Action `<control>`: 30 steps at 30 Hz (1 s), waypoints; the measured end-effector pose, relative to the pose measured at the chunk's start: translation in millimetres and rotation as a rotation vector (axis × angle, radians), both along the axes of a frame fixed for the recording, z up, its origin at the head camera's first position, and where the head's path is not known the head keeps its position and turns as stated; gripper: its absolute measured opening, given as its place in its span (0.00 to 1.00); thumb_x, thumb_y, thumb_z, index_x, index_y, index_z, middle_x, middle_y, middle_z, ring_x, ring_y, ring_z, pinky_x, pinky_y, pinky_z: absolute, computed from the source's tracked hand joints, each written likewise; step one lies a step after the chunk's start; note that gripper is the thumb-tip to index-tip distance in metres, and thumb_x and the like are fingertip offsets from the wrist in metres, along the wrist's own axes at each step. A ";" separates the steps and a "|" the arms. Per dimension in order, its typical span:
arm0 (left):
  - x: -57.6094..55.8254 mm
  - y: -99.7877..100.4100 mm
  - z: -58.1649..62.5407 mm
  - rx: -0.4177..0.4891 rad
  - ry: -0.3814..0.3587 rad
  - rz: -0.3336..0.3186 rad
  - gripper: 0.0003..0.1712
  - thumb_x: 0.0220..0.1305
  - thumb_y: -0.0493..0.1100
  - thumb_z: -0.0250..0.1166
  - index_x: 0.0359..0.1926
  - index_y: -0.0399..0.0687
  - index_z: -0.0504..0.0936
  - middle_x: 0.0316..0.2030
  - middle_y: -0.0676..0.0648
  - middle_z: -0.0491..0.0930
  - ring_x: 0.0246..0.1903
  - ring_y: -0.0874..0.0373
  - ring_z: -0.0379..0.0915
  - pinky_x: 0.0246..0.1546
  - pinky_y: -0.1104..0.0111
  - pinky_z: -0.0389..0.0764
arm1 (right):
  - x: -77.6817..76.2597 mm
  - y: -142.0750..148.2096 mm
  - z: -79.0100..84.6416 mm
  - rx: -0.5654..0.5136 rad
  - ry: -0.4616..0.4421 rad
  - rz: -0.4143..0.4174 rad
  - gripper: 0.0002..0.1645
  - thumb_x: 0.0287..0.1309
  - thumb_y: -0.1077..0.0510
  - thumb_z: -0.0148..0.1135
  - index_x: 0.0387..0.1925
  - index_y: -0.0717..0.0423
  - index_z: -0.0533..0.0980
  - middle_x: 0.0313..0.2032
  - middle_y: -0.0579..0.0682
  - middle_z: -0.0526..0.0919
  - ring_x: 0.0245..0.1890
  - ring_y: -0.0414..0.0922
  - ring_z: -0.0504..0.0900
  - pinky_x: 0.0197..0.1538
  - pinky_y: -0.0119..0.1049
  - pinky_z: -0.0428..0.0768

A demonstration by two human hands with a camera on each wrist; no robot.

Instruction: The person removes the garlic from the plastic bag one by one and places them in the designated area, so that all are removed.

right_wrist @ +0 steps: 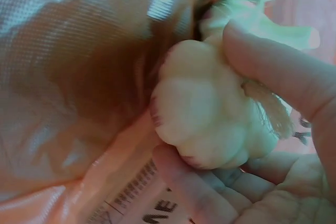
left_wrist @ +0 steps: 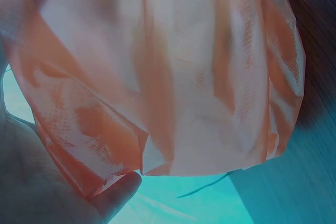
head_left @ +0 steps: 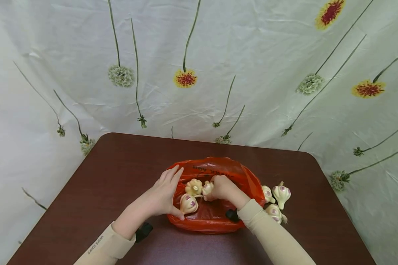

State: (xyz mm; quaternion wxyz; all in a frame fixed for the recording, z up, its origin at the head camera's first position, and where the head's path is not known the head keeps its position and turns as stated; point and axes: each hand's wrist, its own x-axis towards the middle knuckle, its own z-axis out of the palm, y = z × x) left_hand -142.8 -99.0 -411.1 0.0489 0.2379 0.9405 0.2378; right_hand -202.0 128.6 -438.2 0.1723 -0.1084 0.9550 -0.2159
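An orange-red plastic bag (head_left: 215, 225) stands with its mouth wide on the dark table. Along its left rim my left hand (head_left: 164, 191) is spread, fingers and thumb extended; the left wrist view shows the bag's crinkled plastic (left_wrist: 210, 103) filling most of the frame, with a fingertip (left_wrist: 123, 190) right at its edge. Inside the bag, my right hand (head_left: 223, 189) grips a garlic bulb (right_wrist: 205, 108) between thumb and fingers. Two other garlic bulbs, an upper one (head_left: 194, 187) and a lower one (head_left: 188, 204), lie beside it in the bag.
Several more garlic bulbs (head_left: 281, 194) lie on the dark reddish-brown table (head_left: 129, 158) just right of the bag. Behind the table hangs a pale cloth (head_left: 258, 48) with printed flowers. Dark wrist devices show under both forearms.
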 end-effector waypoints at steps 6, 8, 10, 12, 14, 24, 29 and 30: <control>3.0 1.8 -0.4 -0.005 0.001 0.007 0.78 0.31 0.59 0.85 0.75 0.31 0.49 0.75 0.30 0.45 0.73 0.32 0.43 0.68 0.38 0.57 | 7.4 11.8 16.8 -0.110 -0.020 -0.003 0.27 0.43 0.51 0.80 0.43 0.61 0.80 0.32 0.49 0.82 0.30 0.43 0.77 0.36 0.35 0.78; 4.3 2.4 0.1 -0.009 -0.006 0.012 0.78 0.31 0.60 0.85 0.75 0.31 0.48 0.75 0.30 0.45 0.73 0.33 0.42 0.68 0.39 0.57 | 9.8 16.5 23.5 -0.150 -0.022 -0.012 0.29 0.44 0.51 0.79 0.46 0.61 0.80 0.33 0.48 0.83 0.30 0.42 0.77 0.36 0.34 0.78; 5.4 2.6 0.5 -0.009 -0.008 0.015 0.79 0.31 0.60 0.85 0.75 0.31 0.48 0.75 0.30 0.45 0.73 0.33 0.43 0.68 0.40 0.58 | 11.8 20.8 30.1 -0.178 -0.012 -0.013 0.32 0.45 0.49 0.79 0.49 0.61 0.79 0.35 0.48 0.83 0.31 0.42 0.78 0.37 0.34 0.78; 6.6 3.1 1.1 -0.010 -0.003 0.015 0.79 0.30 0.60 0.85 0.75 0.31 0.48 0.75 0.29 0.45 0.73 0.33 0.43 0.68 0.40 0.59 | 14.1 24.8 37.7 -0.205 0.009 -0.014 0.34 0.45 0.48 0.79 0.52 0.59 0.79 0.39 0.48 0.84 0.33 0.41 0.78 0.38 0.34 0.78; 7.5 3.5 1.2 -0.009 -0.001 0.015 0.78 0.30 0.59 0.85 0.75 0.31 0.48 0.74 0.29 0.46 0.73 0.33 0.43 0.68 0.40 0.59 | 16.7 29.2 45.4 -0.238 0.029 -0.012 0.35 0.46 0.47 0.78 0.55 0.58 0.78 0.43 0.49 0.84 0.36 0.42 0.78 0.40 0.35 0.79; 13.5 6.4 -0.4 0.001 0.005 0.016 0.78 0.30 0.59 0.85 0.74 0.30 0.49 0.74 0.29 0.47 0.72 0.32 0.44 0.68 0.39 0.59 | 27.7 64.8 77.6 -0.447 0.041 -0.078 0.41 0.53 0.47 0.73 0.64 0.59 0.71 0.52 0.57 0.81 0.47 0.49 0.81 0.46 0.39 0.82; 15.9 8.3 0.6 -0.010 0.005 0.023 0.78 0.31 0.60 0.85 0.74 0.31 0.49 0.74 0.29 0.47 0.72 0.32 0.44 0.68 0.39 0.59 | 34.0 90.7 87.0 -0.511 0.053 -0.127 0.39 0.57 0.49 0.71 0.66 0.59 0.69 0.56 0.60 0.79 0.51 0.51 0.81 0.49 0.41 0.82; 16.4 8.7 0.8 -0.012 0.003 0.024 0.77 0.31 0.60 0.84 0.74 0.31 0.49 0.74 0.29 0.47 0.72 0.32 0.44 0.68 0.39 0.59 | 35.8 96.2 88.3 -0.523 0.054 -0.138 0.38 0.57 0.49 0.70 0.66 0.59 0.69 0.56 0.61 0.79 0.51 0.51 0.81 0.49 0.41 0.82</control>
